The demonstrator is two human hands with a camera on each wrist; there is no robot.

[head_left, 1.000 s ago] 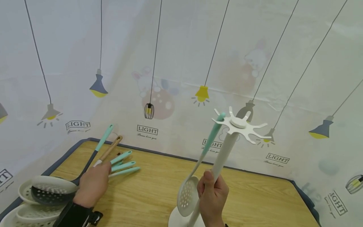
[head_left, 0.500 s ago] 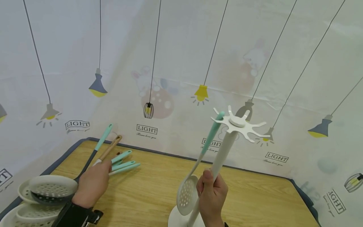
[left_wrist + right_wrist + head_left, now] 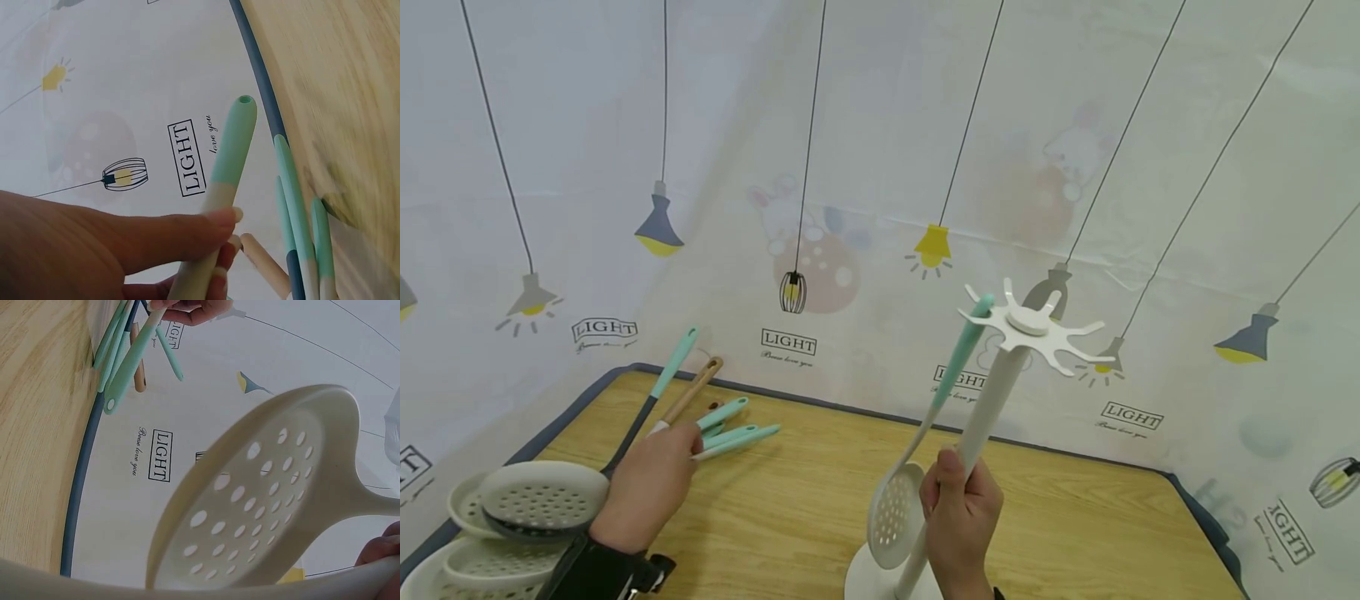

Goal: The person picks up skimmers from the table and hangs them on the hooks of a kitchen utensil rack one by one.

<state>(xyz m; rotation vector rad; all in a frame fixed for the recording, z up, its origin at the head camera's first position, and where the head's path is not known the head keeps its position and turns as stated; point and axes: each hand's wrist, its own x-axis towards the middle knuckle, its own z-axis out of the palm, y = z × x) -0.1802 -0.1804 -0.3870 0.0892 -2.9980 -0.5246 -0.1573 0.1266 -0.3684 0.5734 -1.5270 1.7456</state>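
Note:
In the head view my left hand (image 3: 651,479) is at the left, above a pile of utensils. Its thumb and fingers pinch a cream skimmer (image 3: 546,500) by the shaft; the left wrist view shows its mint handle (image 3: 232,147) pointing up, out of the grip. My right hand (image 3: 962,517) grips the pole of a white utensil stand (image 3: 992,404), which has a round base and a ring of hooks on top. From one hook hangs another cream skimmer (image 3: 897,517) with a mint handle, its holed bowl filling much of the right wrist view.
More mint handles (image 3: 722,412), a brown wooden handle (image 3: 694,392) and a dark-shafted utensil (image 3: 632,433) lie at the table's left. Cream skimmers (image 3: 505,562) overlap near the lower left. Behind the wooden table (image 3: 1075,517) hangs a printed backdrop (image 3: 880,167).
My left hand has shifted slightly right, and the skimmer it holds has separated a little from the pile, its handle end moving right and up. The right hand and stand stay nearly still.

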